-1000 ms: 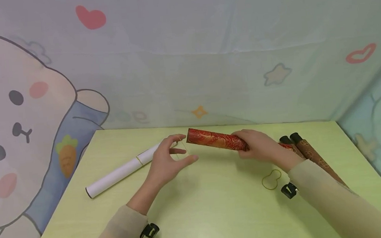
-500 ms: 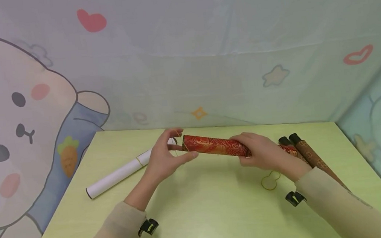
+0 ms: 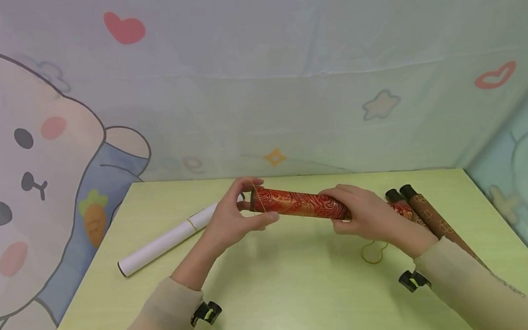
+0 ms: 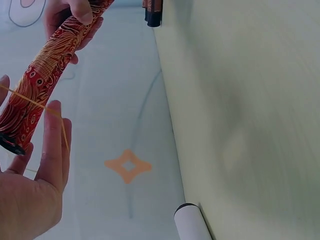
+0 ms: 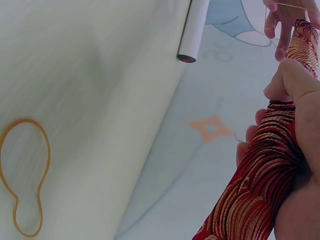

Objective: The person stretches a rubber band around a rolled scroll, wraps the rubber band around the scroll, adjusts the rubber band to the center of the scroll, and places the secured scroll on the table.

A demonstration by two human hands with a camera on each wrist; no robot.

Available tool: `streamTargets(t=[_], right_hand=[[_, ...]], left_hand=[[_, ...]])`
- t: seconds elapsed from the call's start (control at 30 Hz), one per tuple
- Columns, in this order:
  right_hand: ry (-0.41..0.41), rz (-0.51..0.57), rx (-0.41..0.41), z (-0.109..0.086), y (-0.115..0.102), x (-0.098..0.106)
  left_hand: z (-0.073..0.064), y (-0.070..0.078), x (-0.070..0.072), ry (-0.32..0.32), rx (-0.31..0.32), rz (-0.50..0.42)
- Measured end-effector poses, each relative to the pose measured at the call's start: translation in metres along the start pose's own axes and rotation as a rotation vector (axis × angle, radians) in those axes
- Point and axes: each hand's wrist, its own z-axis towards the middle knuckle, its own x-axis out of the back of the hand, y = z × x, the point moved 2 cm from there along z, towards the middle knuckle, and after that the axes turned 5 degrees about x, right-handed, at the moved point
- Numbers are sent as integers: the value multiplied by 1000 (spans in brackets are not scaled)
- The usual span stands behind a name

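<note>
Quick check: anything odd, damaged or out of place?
Nothing looks spilled, and the red roll in the right hand shows no visible damage. The one oddity is a loose band on the table, bent into a lopsided loop around nothing, while the white roll has a yellow band around its middle.

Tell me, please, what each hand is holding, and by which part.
The right hand grips the red roll partway along its length; the left hand spreads a yellow band by its loop.
</note>
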Motion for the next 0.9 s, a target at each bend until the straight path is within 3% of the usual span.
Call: streamTargets(t=[0.33, 0.63, 0.9], right_hand=[[35, 48, 10, 1, -5, -1], [80, 95, 21, 2, -9, -3], [101, 245, 6, 1, -10, -9]], left_hand=[[1, 2, -2, -90, 7, -93], [1, -1, -1, -100, 43, -104], [-1, -2, -5, -129, 93, -89]])
